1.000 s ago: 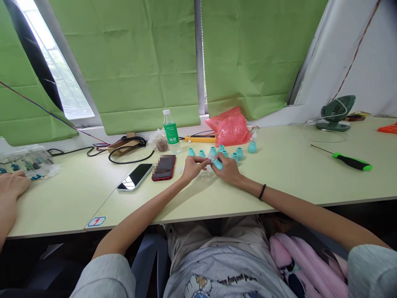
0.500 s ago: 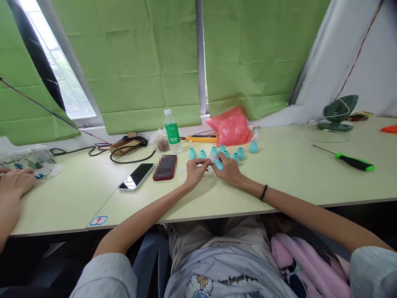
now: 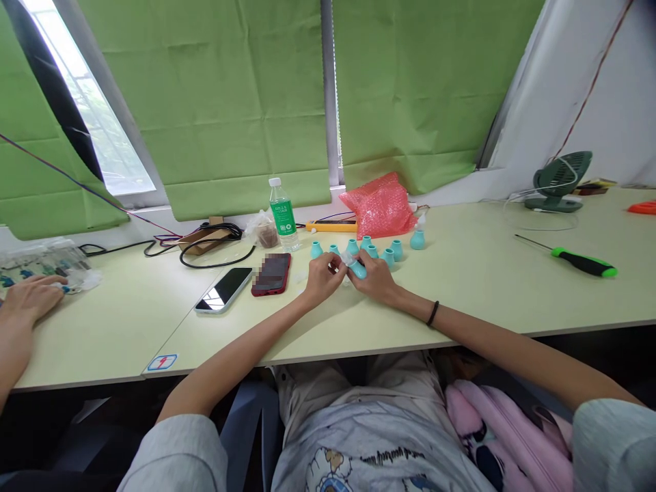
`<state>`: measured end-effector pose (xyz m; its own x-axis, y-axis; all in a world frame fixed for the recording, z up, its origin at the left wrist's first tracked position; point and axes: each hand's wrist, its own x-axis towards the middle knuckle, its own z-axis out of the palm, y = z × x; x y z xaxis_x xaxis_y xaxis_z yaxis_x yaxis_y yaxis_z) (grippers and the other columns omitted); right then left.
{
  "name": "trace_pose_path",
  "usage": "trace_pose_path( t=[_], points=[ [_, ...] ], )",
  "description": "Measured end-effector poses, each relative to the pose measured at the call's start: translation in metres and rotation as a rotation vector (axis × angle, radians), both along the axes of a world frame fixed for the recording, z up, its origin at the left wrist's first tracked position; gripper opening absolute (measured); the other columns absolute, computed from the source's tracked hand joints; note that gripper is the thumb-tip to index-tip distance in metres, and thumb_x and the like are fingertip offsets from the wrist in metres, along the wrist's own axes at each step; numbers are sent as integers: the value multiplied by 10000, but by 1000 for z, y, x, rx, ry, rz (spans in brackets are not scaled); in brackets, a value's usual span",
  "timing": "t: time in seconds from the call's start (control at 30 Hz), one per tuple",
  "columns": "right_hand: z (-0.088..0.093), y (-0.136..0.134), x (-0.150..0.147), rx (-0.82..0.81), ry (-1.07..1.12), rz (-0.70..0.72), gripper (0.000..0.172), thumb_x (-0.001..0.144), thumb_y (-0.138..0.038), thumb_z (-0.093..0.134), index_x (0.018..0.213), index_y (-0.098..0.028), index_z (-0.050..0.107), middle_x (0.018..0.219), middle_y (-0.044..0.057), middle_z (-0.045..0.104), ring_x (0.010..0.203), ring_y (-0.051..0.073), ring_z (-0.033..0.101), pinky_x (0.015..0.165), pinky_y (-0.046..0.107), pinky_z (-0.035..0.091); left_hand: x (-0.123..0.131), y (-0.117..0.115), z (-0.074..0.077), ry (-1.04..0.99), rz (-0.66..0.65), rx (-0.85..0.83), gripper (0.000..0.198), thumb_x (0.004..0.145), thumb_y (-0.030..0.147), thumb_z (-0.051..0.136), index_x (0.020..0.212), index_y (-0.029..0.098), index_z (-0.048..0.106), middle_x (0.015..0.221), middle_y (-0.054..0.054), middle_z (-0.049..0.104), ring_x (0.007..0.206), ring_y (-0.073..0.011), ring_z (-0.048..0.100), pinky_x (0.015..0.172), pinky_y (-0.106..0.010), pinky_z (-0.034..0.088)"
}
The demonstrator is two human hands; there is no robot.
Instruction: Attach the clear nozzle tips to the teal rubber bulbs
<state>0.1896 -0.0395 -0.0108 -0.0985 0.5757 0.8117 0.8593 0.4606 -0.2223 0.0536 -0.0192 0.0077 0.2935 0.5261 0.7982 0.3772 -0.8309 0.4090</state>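
My right hand [image 3: 378, 279] is closed around a small turquoise bulb-shaped bottle [image 3: 357, 270], tilted with its mouth toward my left hand. A translucent plastic piece [image 3: 347, 258] sits at the mouth end of that bottle. My left hand [image 3: 322, 279] is closed in a pinch at this piece, its fingertips partly hiding it. Just beyond my hands stand several like turquoise bottles [image 3: 389, 257] with open necks. One turquoise bottle [image 3: 417, 239], farther right, carries a translucent top. Small clear bits lie on the table under my hands, too small to name.
Left of my hands lie a red-cased phone [image 3: 271, 275] and a pale-edged phone [image 3: 223, 290]. Behind are a water bottle [image 3: 283, 217] and pink bubble wrap [image 3: 382, 208]. A screwdriver [image 3: 579, 261] and fan [image 3: 559, 183] are right. A co-worker's hand [image 3: 31, 301] is far left.
My left fingers have curled in more and shifted slightly at the translucent piece. My right hand keeps its hold on the bottle. The co-worker's hand has changed its finger position slightly.
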Motion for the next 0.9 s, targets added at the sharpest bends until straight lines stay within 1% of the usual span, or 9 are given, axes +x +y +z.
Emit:
trace_pose_path(
  t=[0.17,0.3,0.43,0.53,0.6,0.67,0.73,0.83,0.9],
  points=[
    [4,5,5,-24,102,-46,190,690,-327,466,797,-175,429,655,31,574,558,165,543,509,244,371,0,3,-1,19,47,59,81,653,187,453,587,143,472,537,13,495,480,-67,445,480,-186,399],
    [7,10,15,-18,177,-58,174,685,-319,462,783,-178,434,632,15,555,524,143,517,506,234,367,-6,8,3,68,138,74,79,657,186,450,595,147,481,559,4,522,496,-76,456,500,-197,388],
    [7,11,17,18,138,21,204,656,-318,496,802,-177,476,652,10,561,574,138,526,558,232,384,-15,19,5,285,254,53,104,672,205,451,616,158,524,580,-10,554,594,-120,483,535,-222,366],
    [5,11,15,15,106,43,217,630,-322,527,789,-175,524,697,22,592,627,148,543,605,240,393,-19,29,0,467,298,-14,134,681,211,446,626,162,558,606,-27,577,660,-154,484,543,-236,351],
    [4,11,14,-13,84,17,208,625,-344,535,740,-172,551,693,29,605,626,157,547,608,249,391,-20,35,-5,527,301,-51,150,684,211,446,640,163,581,621,-36,590,672,-165,482,541,-239,343],
    [3,11,14,-50,49,-10,209,632,-369,529,679,-167,559,644,29,603,588,155,540,585,249,383,-20,39,-8,542,296,-66,165,689,209,443,656,164,598,630,-40,600,669,-167,482,543,-239,339],
    [3,9,13,-74,1,-15,222,644,-385,519,638,-165,552,604,25,590,556,146,528,559,242,369,-20,39,-8,542,295,-68,194,712,219,422,686,167,606,651,-41,606,676,-168,484,551,-240,337],
    [4,6,11,-84,-80,-5,217,670,-375,501,636,-164,537,599,27,579,568,145,526,545,237,352,-20,33,1,479,287,-68,278,775,264,334,757,170,595,673,-34,599,672,-155,489,557,-235,333],
    [5,3,8,-98,-135,14,200,688,-358,489,672,-162,530,617,35,580,592,154,530,539,239,345,-21,27,8,384,217,-95,360,809,292,256,728,164,582,623,-20,575,612,-128,485,552,-224,331]
  ],
)
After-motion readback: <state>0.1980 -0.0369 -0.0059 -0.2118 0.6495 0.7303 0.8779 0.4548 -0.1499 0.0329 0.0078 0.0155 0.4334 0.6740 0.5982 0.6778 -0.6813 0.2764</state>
